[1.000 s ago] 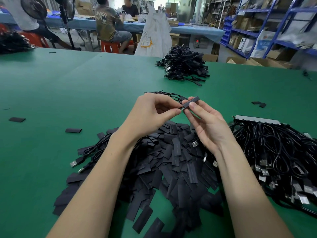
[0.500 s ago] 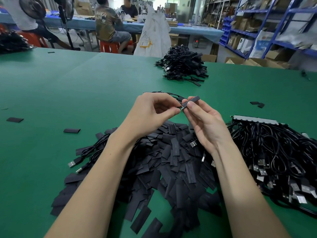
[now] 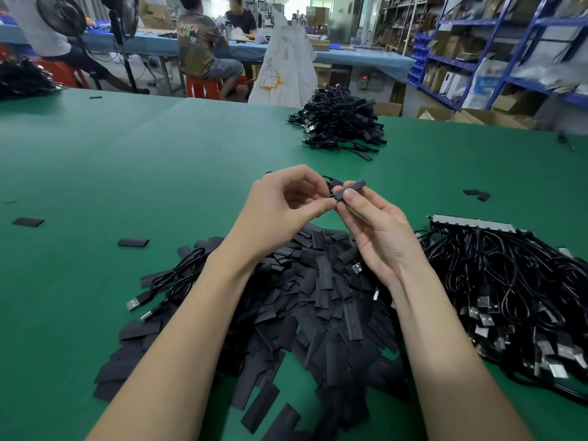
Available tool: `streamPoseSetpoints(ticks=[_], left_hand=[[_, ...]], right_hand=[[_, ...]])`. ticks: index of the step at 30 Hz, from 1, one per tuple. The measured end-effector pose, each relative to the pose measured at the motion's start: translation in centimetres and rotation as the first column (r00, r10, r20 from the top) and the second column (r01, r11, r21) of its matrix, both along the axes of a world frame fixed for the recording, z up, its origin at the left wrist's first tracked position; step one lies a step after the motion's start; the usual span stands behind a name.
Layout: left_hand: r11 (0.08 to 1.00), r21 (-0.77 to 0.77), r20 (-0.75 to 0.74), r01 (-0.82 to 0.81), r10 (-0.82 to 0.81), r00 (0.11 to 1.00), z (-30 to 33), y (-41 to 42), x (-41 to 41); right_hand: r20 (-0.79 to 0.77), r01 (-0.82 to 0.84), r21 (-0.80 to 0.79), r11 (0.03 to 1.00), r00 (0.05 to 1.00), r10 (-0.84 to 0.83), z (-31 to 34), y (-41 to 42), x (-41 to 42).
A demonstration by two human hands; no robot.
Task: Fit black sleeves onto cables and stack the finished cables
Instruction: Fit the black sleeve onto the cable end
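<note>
Above the green table [image 3: 159, 173] my right hand [image 3: 378, 237] pinches a black sleeve [image 3: 351, 188] between thumb and fingers. My left hand [image 3: 283, 211] pinches the black cable [image 3: 331, 180] at the sleeve's near end; the cable's loop runs behind the left fingers. A USB plug [image 3: 358, 268] hangs below my right palm. Under my forearms lies a big heap of loose flat black sleeves [image 3: 318, 307]. A bundle of black cables with USB plugs [image 3: 515, 297] lies at the right. A stack of cables with sleeves on them [image 3: 342, 122] sits farther back.
Stray sleeves lie at the left [image 3: 133, 242] and far right [image 3: 477, 194]. Two loose cables [image 3: 165, 288] lie left of the heap. Behind the table are a white bag [image 3: 286, 68], seated people [image 3: 203, 49], fans and blue shelving [image 3: 509, 52].
My hands stay close together in the same spot. The left fingers have shifted slightly against the sleeve's end; the sleeve's tilt is almost unchanged.
</note>
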State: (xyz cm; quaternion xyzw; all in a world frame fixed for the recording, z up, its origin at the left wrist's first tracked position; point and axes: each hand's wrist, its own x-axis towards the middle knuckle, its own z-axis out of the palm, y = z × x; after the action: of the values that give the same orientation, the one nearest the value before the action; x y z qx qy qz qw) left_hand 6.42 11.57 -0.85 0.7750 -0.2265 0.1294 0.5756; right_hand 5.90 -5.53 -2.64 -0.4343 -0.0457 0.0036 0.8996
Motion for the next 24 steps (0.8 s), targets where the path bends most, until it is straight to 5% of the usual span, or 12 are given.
streamPoseSetpoints(ticks=[24], left_hand=[[0.995, 0.083, 0.053, -0.048, 0.044, 0.998, 0.07, 0.02, -0.18]], right_hand=[[-0.005, 0.010, 0.001, 1.000, 1.000, -0.010, -0.24, -0.12, 0.09]])
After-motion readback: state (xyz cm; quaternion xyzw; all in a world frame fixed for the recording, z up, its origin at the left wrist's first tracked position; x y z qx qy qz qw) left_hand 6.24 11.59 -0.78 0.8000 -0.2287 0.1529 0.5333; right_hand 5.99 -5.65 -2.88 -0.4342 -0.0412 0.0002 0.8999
